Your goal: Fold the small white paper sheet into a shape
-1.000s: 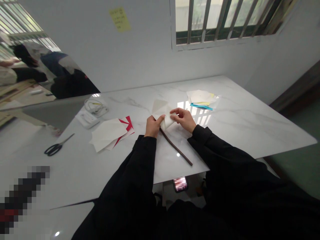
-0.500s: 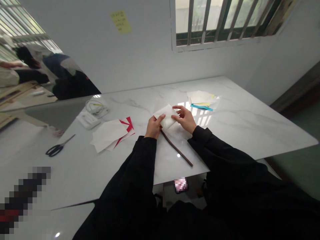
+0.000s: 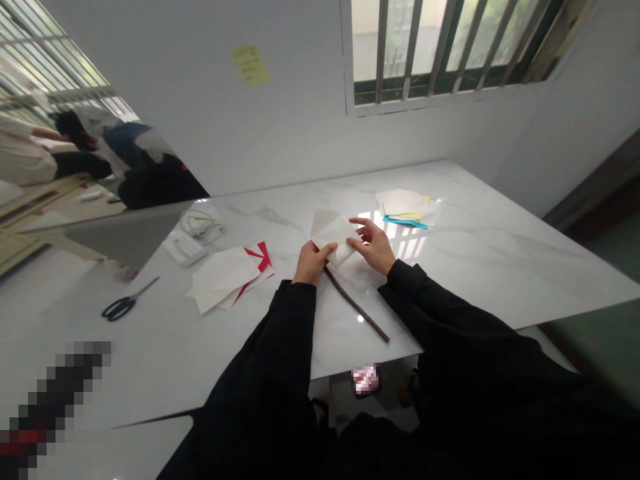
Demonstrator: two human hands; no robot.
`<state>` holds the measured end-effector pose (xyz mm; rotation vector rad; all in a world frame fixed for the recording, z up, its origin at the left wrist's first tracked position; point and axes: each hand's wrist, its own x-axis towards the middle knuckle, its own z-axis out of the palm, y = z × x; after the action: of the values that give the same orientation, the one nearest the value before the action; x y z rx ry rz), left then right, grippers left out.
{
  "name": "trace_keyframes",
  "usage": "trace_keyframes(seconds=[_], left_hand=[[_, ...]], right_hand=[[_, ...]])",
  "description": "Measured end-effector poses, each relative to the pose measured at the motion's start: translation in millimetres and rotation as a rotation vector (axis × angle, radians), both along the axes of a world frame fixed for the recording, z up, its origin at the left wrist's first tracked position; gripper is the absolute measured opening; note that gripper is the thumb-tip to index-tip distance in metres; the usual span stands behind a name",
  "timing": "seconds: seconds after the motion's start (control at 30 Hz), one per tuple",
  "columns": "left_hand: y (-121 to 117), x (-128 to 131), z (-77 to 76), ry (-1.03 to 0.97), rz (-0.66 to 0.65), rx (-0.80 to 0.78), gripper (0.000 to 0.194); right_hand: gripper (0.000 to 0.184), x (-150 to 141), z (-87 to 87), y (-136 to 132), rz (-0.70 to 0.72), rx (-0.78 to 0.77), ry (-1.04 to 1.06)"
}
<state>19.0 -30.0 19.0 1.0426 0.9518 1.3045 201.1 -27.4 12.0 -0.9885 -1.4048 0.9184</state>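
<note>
A folded sheet of cream paper (image 3: pixel 340 235) is held up between both hands over the table. My left hand (image 3: pixel 313 262) pinches its lower left side, thumb on top. On the right edge my right hand (image 3: pixel 374 247) closes thumb and fingers, with a finger stretched along the top. Below the paper, a thin brown stick (image 3: pixel 357 307) slants down to the right towards the table's front edge. Its upper end is hidden by my left hand, so I cannot tell whether it is gripped or attached to the paper.
Left lie cream and red paper sheets (image 3: pixel 225 277), black-handled scissors (image 3: pixel 120 307) and a white box with a cable (image 3: pixel 185 247). Cream, yellow and blue papers (image 3: pixel 405 203) lie at the back right. A yellow note (image 3: pixel 251 65) is on the wall; people sit at the far left.
The view has tilted slightly, so everything sits a little lower and further right. Both hands keep hold of the paper, and its upper left flap shows more plainly.
</note>
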Motion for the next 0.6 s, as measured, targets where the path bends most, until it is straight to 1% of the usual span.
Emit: trace_keyframes(seconds=[0.3, 0.6], left_hand=[[-1.5, -1.0, 2.9, 0.012, -0.004, -0.009, 0.058], [5.8, -2.9, -5.8, 0.066, 0.050, 0.049, 0.048]], right_hand=[[0.057, -0.3, 1.2, -0.5, -0.010, -0.010, 0.001], [0.061, -1.5, -1.4, -0.2, 0.039, -0.012, -0.012]])
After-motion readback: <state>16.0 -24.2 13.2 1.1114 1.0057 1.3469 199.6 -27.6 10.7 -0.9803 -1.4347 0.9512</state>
